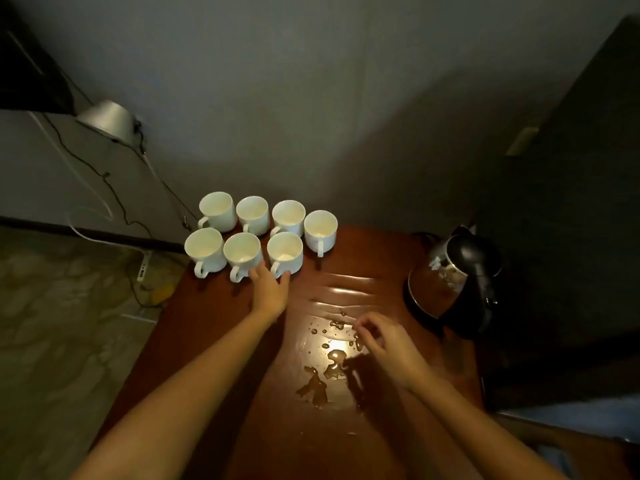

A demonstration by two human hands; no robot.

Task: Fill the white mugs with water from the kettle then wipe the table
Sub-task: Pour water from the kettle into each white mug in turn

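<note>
Several white mugs (263, 230) stand in two rows at the far left end of the brown table (214, 327). My left hand (269, 289) reaches to the front row, its fingers at the handle of the front right mug (285, 252); whether they grip it I cannot tell. My right hand (384, 341) hovers over spilled water (329, 365) in the table's middle, fingers loosely curled, holding nothing. The glass kettle (453, 282) with its black lid and handle sits on its base at the right edge.
A grey wall runs behind the table. On the left are a metal lamp shade (107, 121), cables and a power strip (143, 268) on the stone floor. A dark cabinet (571, 202) stands to the right of the kettle.
</note>
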